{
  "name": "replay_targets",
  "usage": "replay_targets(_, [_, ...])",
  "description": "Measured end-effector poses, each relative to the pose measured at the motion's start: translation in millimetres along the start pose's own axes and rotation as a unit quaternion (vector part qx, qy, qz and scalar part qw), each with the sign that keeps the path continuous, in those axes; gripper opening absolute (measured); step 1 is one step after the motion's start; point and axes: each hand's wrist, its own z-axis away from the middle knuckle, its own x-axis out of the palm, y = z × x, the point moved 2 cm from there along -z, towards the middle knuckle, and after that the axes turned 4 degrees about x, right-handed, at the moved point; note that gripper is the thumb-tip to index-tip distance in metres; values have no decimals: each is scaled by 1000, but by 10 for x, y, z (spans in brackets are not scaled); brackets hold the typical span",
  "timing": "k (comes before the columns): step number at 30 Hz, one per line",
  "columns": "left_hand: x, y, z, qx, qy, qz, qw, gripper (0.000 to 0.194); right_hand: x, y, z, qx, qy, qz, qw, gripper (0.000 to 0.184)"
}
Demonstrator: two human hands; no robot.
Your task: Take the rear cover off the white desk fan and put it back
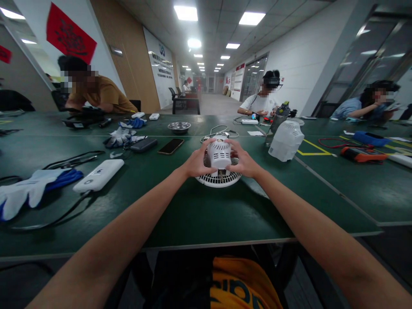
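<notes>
A white fan head lies on the green table (180,206) in front of me, its round slatted grille (219,182) facing down. On top of it sits the white vented motor cover (220,154). My left hand (200,161) grips the cover's left side, thumb near its lower edge. From the right, my right hand (241,161) grips the same cover, its fingers curled over the top. Below the cover an opening shows a small metal part. A pale cable (222,129) lies coiled just behind the fan.
A translucent white plastic container (286,140) stands at right. At left are a phone (171,146), a metal bowl (179,127), a white power bank (99,175) and work gloves (32,191). An orange meter (363,154) lies far right. Several people sit across the table.
</notes>
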Motion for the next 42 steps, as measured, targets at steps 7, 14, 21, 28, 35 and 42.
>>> replay_targets(7, [19,-49,24,6,-13,-11,1000,115,31,13,-8,12,-5,4,1000,89])
replay_targets(14, [120,-95,16,-40,50,-78,995,119,88,25,-34,43,83,76,993,104])
replay_targets(21, [70,-185,46,-47,57,-97,993,85,-98,139,-32,60,63,83,993,99])
replay_targets(28, [125,-260,63,-71,38,-104,991,62,-65,232,5,91,93,99,987,99])
replay_targets(35, [140,-282,65,-66,34,-117,990,63,-31,188,28,79,92,109,987,98])
replay_targets(42, [160,-429,106,-145,58,-138,978,56,9,253,116,88,96,86,988,100])
